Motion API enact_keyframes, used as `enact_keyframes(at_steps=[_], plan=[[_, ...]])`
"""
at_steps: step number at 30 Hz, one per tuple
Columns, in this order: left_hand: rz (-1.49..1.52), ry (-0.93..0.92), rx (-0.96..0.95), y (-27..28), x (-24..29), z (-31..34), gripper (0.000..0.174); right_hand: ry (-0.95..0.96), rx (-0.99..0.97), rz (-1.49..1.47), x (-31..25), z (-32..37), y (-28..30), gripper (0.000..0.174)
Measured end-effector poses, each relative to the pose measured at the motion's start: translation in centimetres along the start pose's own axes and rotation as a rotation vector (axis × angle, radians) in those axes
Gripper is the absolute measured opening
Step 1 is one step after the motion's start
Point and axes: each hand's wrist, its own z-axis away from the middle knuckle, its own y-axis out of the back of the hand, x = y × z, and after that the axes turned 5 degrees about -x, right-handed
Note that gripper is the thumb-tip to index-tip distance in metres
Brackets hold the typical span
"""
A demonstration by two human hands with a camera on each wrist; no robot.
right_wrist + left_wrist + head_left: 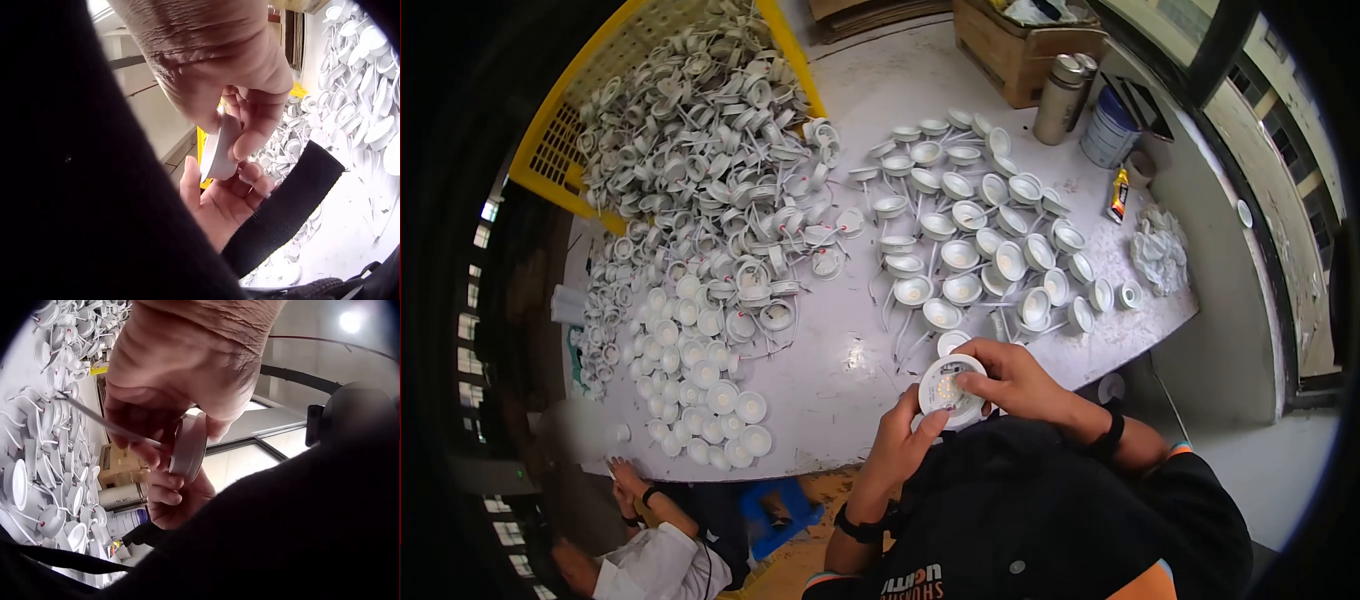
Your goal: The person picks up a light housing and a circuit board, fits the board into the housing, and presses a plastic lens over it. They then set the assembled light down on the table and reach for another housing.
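Both hands hold one round white LED downlight [941, 398] close to the front of the body, its face turned up and small yellowish LEDs showing inside. My left hand [899, 440] grips its near left rim with the thumb on the edge. Fingers of my right hand [1022, 381] curl round the far right side, and the thumb presses into the face. In the left wrist view the lamp [189, 447] is seen edge-on, a white cable [112, 425] running from its back. The right wrist view shows the lamp body [223, 147] pinched between thumb and fingers.
Loose downlights [960, 255] with cables stand spread across the table's right. At left, a yellow crate [800, 75] spills a large heap of lamps, beside stacked white discs [700, 400]. A thermos [1058, 100], bucket [1110, 130] and glue tube [1118, 195] stand back right. Another person [665, 555] sits lower left.
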Motion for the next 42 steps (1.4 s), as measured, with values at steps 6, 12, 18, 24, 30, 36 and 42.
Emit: enact_keyframes(at_steps=[6,12,18,24,30,36,42], plan=[[0.144,0.159,-0.005,-1.4,1.4,0.1,0.037,-0.014,-0.028,-0.088,1.0,0.9,1.3,0.031],[0.015,0.165,-0.027,-3.2,1.6,-0.8,0.029,-0.057,-0.102,-0.161,1.2,1.6,2.2,0.042],[0.235,0.327,-0.028,-4.7,2.4,-1.9,0.025,0.112,0.04,-0.029,2.2,2.9,3.0,0.042],[0.263,0.342,-0.04,-6.4,2.2,-4.0,0.027,-0.017,0.207,-0.341,5.4,5.6,9.5,0.031],[0.169,0.447,-0.023,-6.6,1.8,-4.0,0.024,-0.091,0.99,1.001,16.4,8.8,23.3,0.046],[0.213,0.454,-0.003,-7.1,1.3,-4.1,0.026,-0.311,0.965,1.089,17.7,9.0,26.0,0.069],[0.195,0.448,0.01,-6.9,0.8,-3.6,0.028,-0.354,0.901,1.053,17.9,8.9,26.6,0.064]])
